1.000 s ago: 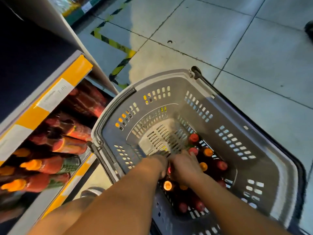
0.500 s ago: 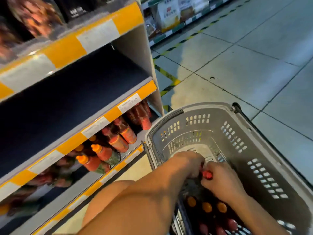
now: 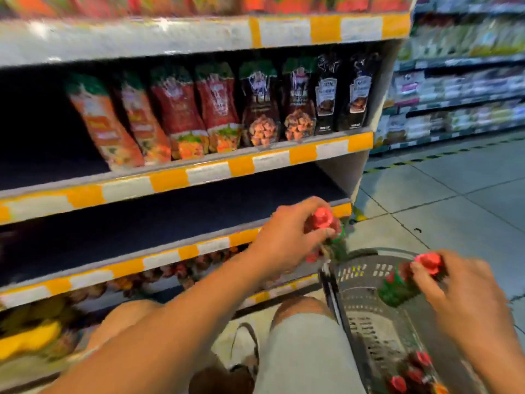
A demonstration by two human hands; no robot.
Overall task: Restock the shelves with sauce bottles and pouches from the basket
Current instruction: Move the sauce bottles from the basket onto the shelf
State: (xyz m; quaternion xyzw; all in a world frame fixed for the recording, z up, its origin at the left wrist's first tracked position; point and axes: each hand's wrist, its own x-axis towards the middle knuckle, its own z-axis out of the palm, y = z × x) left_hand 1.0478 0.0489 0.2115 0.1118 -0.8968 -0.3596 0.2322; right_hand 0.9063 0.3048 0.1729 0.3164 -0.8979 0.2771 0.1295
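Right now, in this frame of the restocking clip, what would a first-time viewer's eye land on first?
Most striking are the two hands, each gripping a red-capped sauce bottle: the left hand holds its red-capped bottle up by the empty dark shelf, the right hand holds another red-capped bottle over the grey plastic basket. Above, colourful sauce pouches line one shelf.

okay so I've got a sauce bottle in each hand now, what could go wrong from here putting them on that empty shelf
1. Each bottle hangs from fingertips near its red cap: the left hand holds one bottle, the right hand the other bottle. Either might slip.
2. The left bottle is close to the yellow shelf edge and could knock it.
3. A drop from the right hand would likely hit the basket.
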